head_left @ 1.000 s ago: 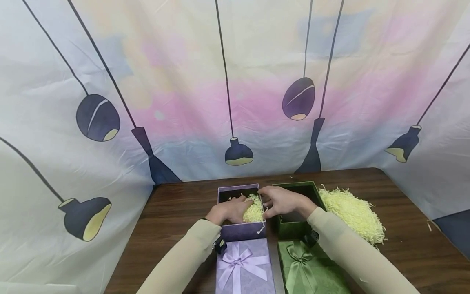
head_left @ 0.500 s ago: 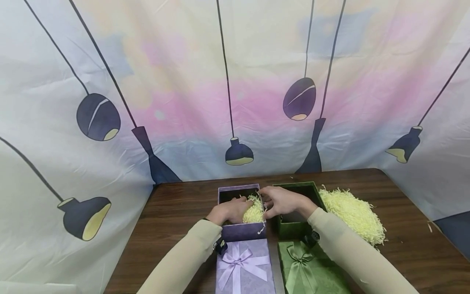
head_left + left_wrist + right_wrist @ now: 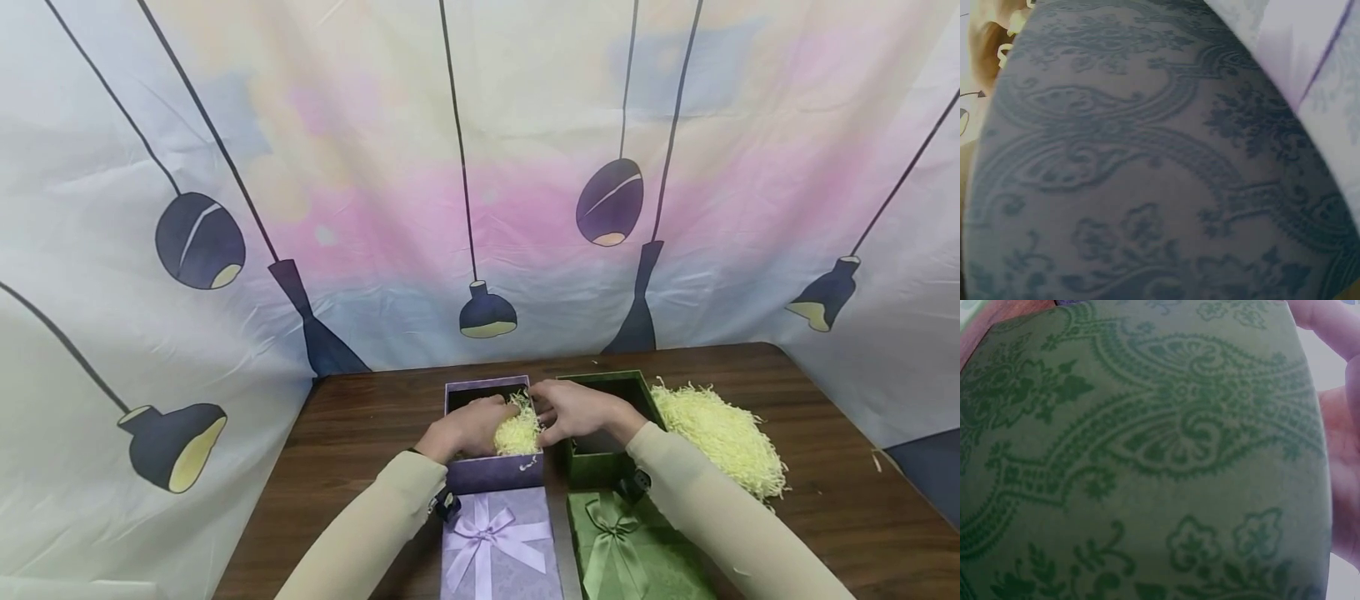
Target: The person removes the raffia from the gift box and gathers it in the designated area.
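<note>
My left hand (image 3: 478, 427) reaches into the open purple gift box (image 3: 495, 477), against a clump of pale yellow shredded paper (image 3: 517, 433) on the right side. Its fingertips are mostly hidden by the paper and the box wall. At the right rim of that box is my right hand (image 3: 581, 410), thumb and fingers spread apart along the edge, palm over the open green gift box (image 3: 600, 472). In the left wrist view the patterned purple wall (image 3: 1116, 137) fills most of the picture; in the right wrist view the green wall (image 3: 1179, 456) does.
A large heap of yellow shredded paper (image 3: 720, 442) lies right of the green box. The purple lid (image 3: 510, 512) and the green lid (image 3: 652, 550), both with ribbon bows, lie in front of their boxes on the wooden table (image 3: 360, 433). A printed curtain (image 3: 390, 208) hangs behind.
My left hand has shifted slightly up and left within the purple box, and the paper beside it has moved a little. The right hand stays at the rim.
</note>
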